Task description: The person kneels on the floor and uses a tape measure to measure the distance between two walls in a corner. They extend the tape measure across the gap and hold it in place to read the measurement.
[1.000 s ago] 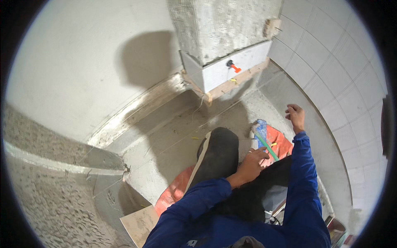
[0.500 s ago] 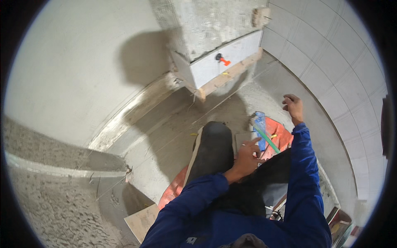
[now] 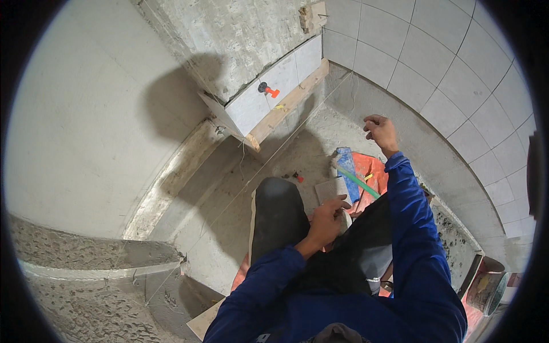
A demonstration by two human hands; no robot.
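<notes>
My left hand point(image 3: 326, 222) is low between my knees, its fingers stretched and apart, beside a light tile piece point(image 3: 331, 190) with a ridged face. Another pale piece partly shows behind those fingers. My right hand point(image 3: 382, 135) is raised farther forward and to the right, its fingers loosely bent with a gap to the thumb; nothing shows in it. Below that hand lie a red-orange sheet or bag point(image 3: 373, 166), a blue piece point(image 3: 346, 163) and a green strip point(image 3: 359, 182). Small dark and red bits point(image 3: 296, 176) sit on the floor past my left knee.
Ahead, white tiles point(image 3: 251, 112) with an orange-and-black tile clip point(image 3: 269, 90) face the concrete column's point(image 3: 229, 40) base, above a wooden batten point(image 3: 289, 108). A string point(image 3: 267, 160) crosses the floor. A tiled wall point(image 3: 440, 74) curves at right; a bucket point(image 3: 493, 294) stands lower right.
The view has shifted, so the column and tiles appear farther left. My left hand stays by the tile piece; my right hand remains raised. The small floor bits now show past my knee.
</notes>
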